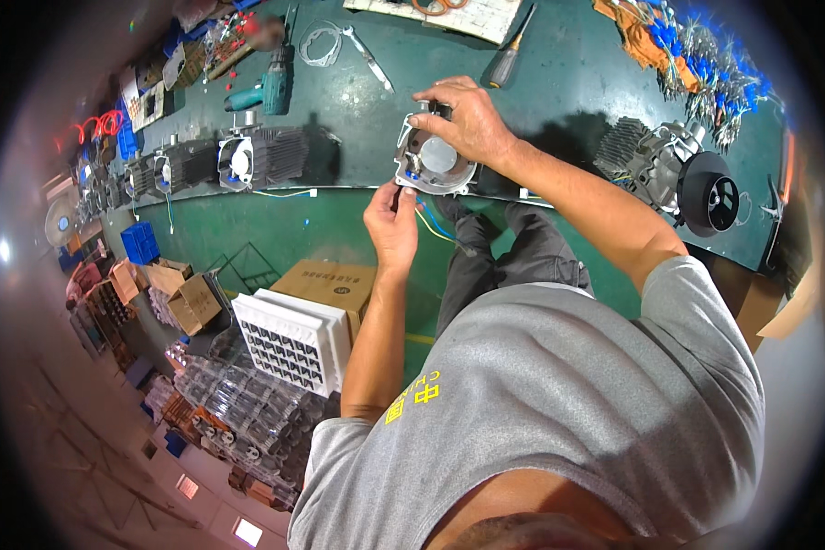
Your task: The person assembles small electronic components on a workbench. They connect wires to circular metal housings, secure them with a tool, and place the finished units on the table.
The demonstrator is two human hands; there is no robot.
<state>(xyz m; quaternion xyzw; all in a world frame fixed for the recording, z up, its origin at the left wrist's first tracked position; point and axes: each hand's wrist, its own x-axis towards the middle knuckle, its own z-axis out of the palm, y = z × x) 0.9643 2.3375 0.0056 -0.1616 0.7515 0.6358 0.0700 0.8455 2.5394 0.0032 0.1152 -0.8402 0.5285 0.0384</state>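
A round grey metal motor housing [465, 178] stands at the near edge of the bench, its open side facing up with a pale disc in the middle. My right hand [472, 124] grips its far rim, thumb and fingers closed round a projecting part there. At the housing's near left corner, my left hand [392, 231] pinches at the spot where thin wires [435, 229] come out. Those blue and yellow-green wires hang below the bench edge. Small blue pieces show inside the housing near the left fingertips. The fingers partly hide the pinched spot.
Left on the bench stand finned motor units [280, 154] in a row. Behind lie a teal power drill [270, 87], a ring gasket [321, 44], a marker-like tool [368, 60] and a screwdriver [509, 57]. Rightward are a black-capped motor [706, 197] and blue-tipped wire bundles [706, 55].
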